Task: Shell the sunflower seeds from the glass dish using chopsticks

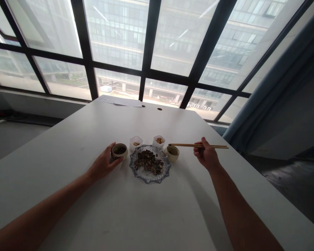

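1. The glass dish (148,180) sat on the table (136,216) with the two cups close on either side; a low wrist sweep could have clipped its scalloped rim and scattered the dark seeds (148,160).
2. Left cup (125,155): an uneven tug from the left hand (104,160) could have tipped it and spilled its dark contents.
3. Right cup (172,158): the chopsticks (185,144) reached to its far rim; dipping them could have knocked it.
4. Small dark piece (170,144), probably a seed: a weak pinch or crossed tips could have dropped it outside the cup.
5. Left fingers were curled round the left cup, thumb on the near side; grip force couldn't be told.
6. Right hand (206,153): fingers clamped on the chopsticks around mid-length, tips pointing left. Piece sat at those tips, well apart from the fingers.
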A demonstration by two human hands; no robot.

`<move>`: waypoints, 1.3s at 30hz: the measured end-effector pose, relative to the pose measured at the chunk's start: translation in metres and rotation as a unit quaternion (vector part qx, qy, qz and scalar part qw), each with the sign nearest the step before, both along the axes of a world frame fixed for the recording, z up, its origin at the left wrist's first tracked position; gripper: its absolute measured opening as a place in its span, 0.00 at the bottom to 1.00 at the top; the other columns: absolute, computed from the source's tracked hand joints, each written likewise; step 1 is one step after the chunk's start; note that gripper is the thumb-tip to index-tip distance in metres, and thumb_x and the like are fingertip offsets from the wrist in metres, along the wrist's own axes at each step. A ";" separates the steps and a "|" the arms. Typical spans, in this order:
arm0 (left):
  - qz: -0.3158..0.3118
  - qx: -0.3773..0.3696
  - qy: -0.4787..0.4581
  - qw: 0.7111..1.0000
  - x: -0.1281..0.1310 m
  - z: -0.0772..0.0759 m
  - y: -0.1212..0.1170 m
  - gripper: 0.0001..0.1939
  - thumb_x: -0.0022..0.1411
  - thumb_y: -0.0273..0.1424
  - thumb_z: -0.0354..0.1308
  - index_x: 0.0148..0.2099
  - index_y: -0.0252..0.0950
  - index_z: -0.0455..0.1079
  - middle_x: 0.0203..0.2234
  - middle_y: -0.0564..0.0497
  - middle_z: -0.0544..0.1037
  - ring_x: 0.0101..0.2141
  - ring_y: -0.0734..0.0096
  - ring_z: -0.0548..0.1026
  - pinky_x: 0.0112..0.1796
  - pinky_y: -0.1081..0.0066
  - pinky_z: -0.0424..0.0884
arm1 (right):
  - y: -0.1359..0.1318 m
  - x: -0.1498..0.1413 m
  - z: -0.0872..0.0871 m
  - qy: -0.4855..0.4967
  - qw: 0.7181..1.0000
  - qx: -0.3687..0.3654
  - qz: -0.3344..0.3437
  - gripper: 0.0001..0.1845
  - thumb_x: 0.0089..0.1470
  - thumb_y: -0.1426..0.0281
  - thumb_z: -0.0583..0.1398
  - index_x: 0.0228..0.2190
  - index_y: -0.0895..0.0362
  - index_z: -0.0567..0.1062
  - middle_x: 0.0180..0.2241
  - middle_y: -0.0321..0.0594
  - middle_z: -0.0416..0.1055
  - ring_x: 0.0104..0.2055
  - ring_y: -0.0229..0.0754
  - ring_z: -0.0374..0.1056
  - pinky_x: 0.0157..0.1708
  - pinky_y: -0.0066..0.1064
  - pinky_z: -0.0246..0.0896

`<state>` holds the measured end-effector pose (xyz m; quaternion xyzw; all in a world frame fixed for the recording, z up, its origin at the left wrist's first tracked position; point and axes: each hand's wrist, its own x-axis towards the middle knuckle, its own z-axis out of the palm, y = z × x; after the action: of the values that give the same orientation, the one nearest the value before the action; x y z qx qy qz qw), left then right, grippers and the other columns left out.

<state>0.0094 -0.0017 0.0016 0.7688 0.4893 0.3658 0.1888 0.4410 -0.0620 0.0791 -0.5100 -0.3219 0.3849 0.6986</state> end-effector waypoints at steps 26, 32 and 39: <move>-0.021 -0.002 -0.011 1.000 0.000 0.003 0.000 0.41 0.59 0.52 0.57 0.66 0.32 0.58 0.61 0.34 0.70 0.60 0.46 0.70 0.60 0.49 0.66 | -0.020 -0.069 0.012 -0.320 0.940 0.034 0.115 0.28 0.51 0.44 0.65 0.23 0.58 0.79 0.18 0.40 0.74 0.16 0.37 0.67 0.15 0.26 0.61; -0.026 -0.010 -0.014 1.000 0.000 0.003 0.000 0.42 0.59 0.52 0.57 0.67 0.30 0.57 0.61 0.33 0.69 0.61 0.46 0.68 0.60 0.49 0.65 | -0.016 -0.073 -0.001 -0.326 0.934 0.034 0.141 0.28 0.53 0.45 0.64 0.23 0.58 0.78 0.18 0.41 0.74 0.18 0.37 0.67 0.16 0.26 0.62; -0.028 -0.016 -0.013 0.999 0.000 0.006 -0.001 0.43 0.59 0.52 0.58 0.67 0.29 0.57 0.61 0.32 0.69 0.61 0.46 0.69 0.60 0.49 0.65 | -0.017 -0.070 -0.004 -0.385 0.904 0.046 0.179 0.24 0.59 0.51 0.62 0.23 0.58 0.78 0.21 0.42 0.75 0.21 0.37 0.69 0.20 0.27 0.63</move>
<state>0.0094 -0.0029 0.0073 0.7743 0.4707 0.3625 0.2180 0.3709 -0.0790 0.0747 -0.5194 -0.6694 0.2615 0.4622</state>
